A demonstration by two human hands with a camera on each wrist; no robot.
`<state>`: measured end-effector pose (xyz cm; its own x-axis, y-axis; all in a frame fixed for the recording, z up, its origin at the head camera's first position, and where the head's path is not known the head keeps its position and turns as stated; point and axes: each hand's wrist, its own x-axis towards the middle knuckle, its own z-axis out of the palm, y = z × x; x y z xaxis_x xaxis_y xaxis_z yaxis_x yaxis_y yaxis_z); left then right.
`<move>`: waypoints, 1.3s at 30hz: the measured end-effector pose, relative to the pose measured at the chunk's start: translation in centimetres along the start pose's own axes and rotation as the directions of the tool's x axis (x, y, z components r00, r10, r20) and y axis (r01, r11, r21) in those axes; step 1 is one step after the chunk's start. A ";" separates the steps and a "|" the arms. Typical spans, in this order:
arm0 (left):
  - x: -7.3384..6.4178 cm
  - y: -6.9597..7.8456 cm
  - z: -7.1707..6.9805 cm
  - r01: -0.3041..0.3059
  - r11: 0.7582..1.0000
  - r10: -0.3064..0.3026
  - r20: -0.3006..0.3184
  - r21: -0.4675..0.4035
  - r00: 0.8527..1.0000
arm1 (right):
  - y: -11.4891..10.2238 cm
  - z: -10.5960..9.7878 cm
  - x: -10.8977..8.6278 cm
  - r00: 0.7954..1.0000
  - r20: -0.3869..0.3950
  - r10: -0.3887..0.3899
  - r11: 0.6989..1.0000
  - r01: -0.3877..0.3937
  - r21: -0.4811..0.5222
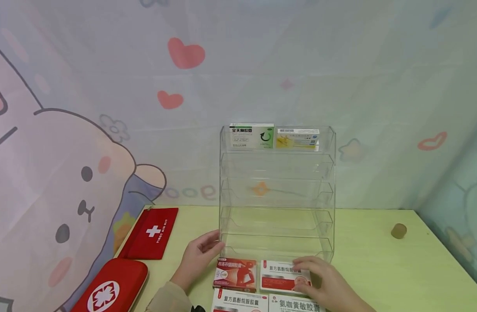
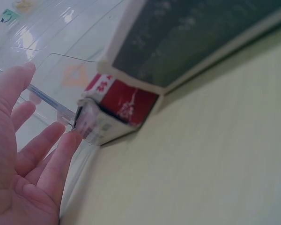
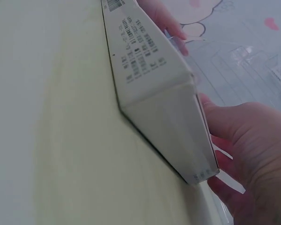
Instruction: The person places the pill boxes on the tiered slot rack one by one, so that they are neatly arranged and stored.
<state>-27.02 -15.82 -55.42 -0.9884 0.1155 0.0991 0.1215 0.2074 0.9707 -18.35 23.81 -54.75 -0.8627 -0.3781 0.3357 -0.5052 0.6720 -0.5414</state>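
Note:
A clear acrylic rack [image 1: 277,178] with several stacked tiers stands against the backdrop. My left hand [image 1: 199,255] holds its lower left edge; in the left wrist view the thumb lies on one side of the clear panel, with fingers around the other. At the rack's foot, my right hand [image 1: 320,277] grips the right part of a white-and-red medicine box [image 1: 277,281], fingers at its far edge and thumb nearer. Left of that box lies a red medicine box [image 1: 235,275]. Closer in are another white-and-red box [image 1: 238,300] and a white box with green lettering [image 1: 294,303], both cut off by the frame.
On the rack's top tier sit a white-and-green box [image 1: 251,136] and a yellow-and-white box [image 1: 297,139]. A red first aid pouch [image 1: 154,234] and a red hard case [image 1: 113,286] lie at left. A small brown round object [image 1: 398,231] is on the table at right.

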 end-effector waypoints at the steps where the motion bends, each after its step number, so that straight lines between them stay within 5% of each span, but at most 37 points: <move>1: 0.0 0.0 0.0 0.001 1.000 -0.001 -0.002 0.000 1.000 | -0.1 -0.1 0.0 1.000 0.021 0.021 1.000 -0.021 0.002; 20: 0.0 -0.1 0.1 -0.011 1.000 0.011 0.004 -0.004 1.000 | 0.0 -1.2 0.4 0.976 0.156 0.154 0.987 -0.158 0.012; 26: 0.0 0.0 0.1 -0.005 1.000 0.005 -0.002 -0.001 1.000 | -0.2 -1.1 0.2 0.990 0.084 0.113 0.993 -0.114 0.003; 29: 0.0 0.1 0.2 -0.003 1.000 0.003 -0.005 -0.001 1.000 | -0.4 -1.1 0.2 0.995 0.052 0.082 0.991 -0.087 0.097; 35: 0.0 -0.1 0.1 -0.011 1.000 0.011 0.003 -0.002 1.000 | -0.4 -1.6 0.6 0.979 0.091 0.181 0.939 -0.200 0.279; 39: -0.1 0.0 0.0 -0.018 1.000 0.018 0.002 0.006 1.000 | -0.5 -1.4 0.7 0.988 0.016 0.156 0.953 -0.155 0.259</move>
<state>-26.95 -15.86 -55.43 -0.9858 0.1212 0.1161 0.1399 0.2112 0.9674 -18.66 24.15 -53.17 -0.9313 -0.2785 0.2347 -0.3533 0.5343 -0.7679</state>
